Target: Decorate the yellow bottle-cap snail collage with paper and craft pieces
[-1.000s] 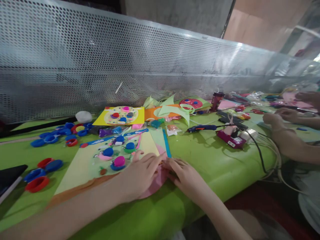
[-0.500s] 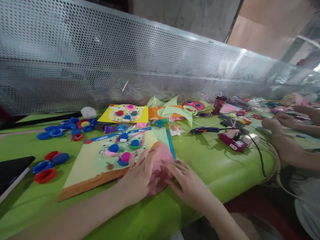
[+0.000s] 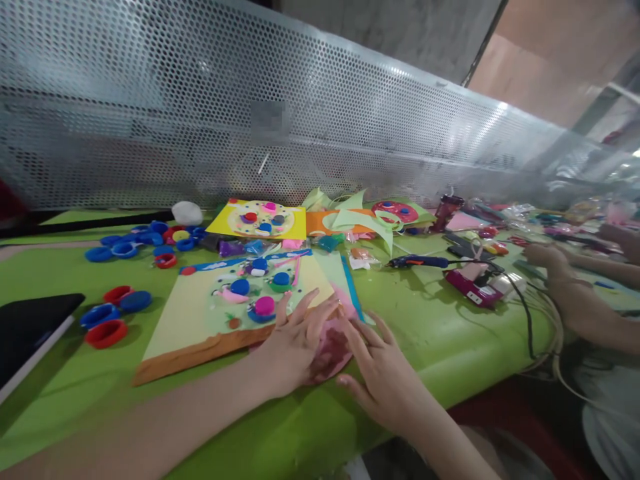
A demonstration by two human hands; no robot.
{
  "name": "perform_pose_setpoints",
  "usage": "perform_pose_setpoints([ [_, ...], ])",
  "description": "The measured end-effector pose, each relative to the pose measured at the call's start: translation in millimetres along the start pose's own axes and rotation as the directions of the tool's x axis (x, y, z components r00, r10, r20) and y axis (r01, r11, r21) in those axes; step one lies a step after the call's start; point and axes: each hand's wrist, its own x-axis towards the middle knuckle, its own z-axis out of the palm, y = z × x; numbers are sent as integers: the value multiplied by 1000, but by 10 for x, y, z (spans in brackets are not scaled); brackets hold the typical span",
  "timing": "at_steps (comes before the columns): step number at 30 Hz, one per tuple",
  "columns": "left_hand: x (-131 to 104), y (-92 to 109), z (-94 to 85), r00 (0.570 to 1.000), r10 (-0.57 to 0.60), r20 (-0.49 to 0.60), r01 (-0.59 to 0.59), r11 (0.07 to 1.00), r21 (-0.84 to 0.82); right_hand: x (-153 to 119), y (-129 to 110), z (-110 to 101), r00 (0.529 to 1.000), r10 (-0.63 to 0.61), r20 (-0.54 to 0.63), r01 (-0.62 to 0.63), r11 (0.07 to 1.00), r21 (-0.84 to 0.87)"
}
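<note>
A pale yellow sheet lies on the green table, decorated with blue and pink caps and bordered by an orange-brown clay strip. At its right end, a pink piece lies partly under both hands. My left hand rests over the sheet's lower right corner with its fingers spread. Across the pink piece, my right hand has its fingers apart, with fingertips close to the left hand's. Whatever lies beneath the touching fingertips is hidden.
Blue and red bottle caps and a black device are at the left. Behind are a yellow decorated sheet and a metal mesh panel. A glue gun and maroon power strip sit right, near another person's hands.
The view has shifted slightly, moving the tabletop things to the right. My left hand's fingers have spread and both hands' fingertips have come closer together over the pink piece's upper part.
</note>
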Motion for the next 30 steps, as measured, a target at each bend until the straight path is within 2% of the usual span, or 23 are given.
perform_pose_setpoints([
  [4,5,5,12,999,4,-34,-5,999,-34,-71,17,-3,998,-19,56,15,998,64],
  [9,43,58,-84,998,34,55,-28,994,-106,-136,208,9,991,127,31,-128,991,26],
  [14,3,51,-162,998,57,-7,-57,989,-133,-87,365,5,970,242,-18,-238,963,129],
  [19,-101,70,-194,993,42,-107,-53,993,-106,-84,336,-7,985,169,42,-173,977,121],
  [22,-106,126,-237,990,35,-137,-50,993,-106,-20,307,13,994,110,-10,-109,989,99],
  [24,-90,144,-348,990,33,-135,-49,992,-114,39,303,31,996,64,-62,-58,994,96],
  [26,-90,95,-538,993,-21,-117,7,993,-115,79,298,38,995,14,-101,-3,995,103],
  [28,-142,-60,-761,984,-123,-127,115,991,-69,83,276,35,991,-15,-133,31,993,115],
  [30,-265,-322,-944,967,-233,-107,234,972,0,57,223,30,986,-23,-168,45,990,132],
])
